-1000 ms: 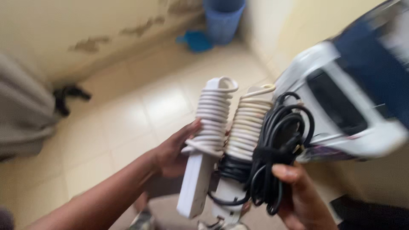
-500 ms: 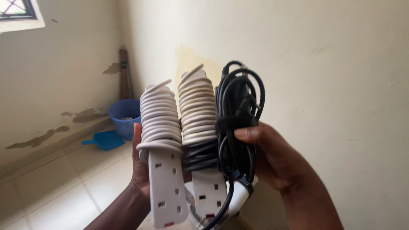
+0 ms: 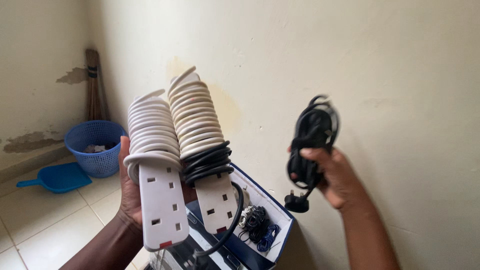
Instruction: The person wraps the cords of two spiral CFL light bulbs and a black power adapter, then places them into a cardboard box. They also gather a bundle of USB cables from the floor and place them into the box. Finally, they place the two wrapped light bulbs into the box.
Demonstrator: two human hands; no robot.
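Observation:
My left hand holds two white power strips side by side. The left power strip has a white cord wound round its upper half. The right power strip is wrapped in cream cord with a few turns of black cord below. My right hand is off to the right, gripping a coiled black cable bundle whose black plug dangles beneath the fingers. The bundle is apart from the strips.
An open blue and white box with small coiled cables inside sits below the strips, against the cream wall. At the far left corner stand a blue basket, a blue dustpan and a broom on the tiled floor.
My right hand has pulled the black cable bundle away to the right of the two strips. The view has swung rightward, and the open box has come into sight.

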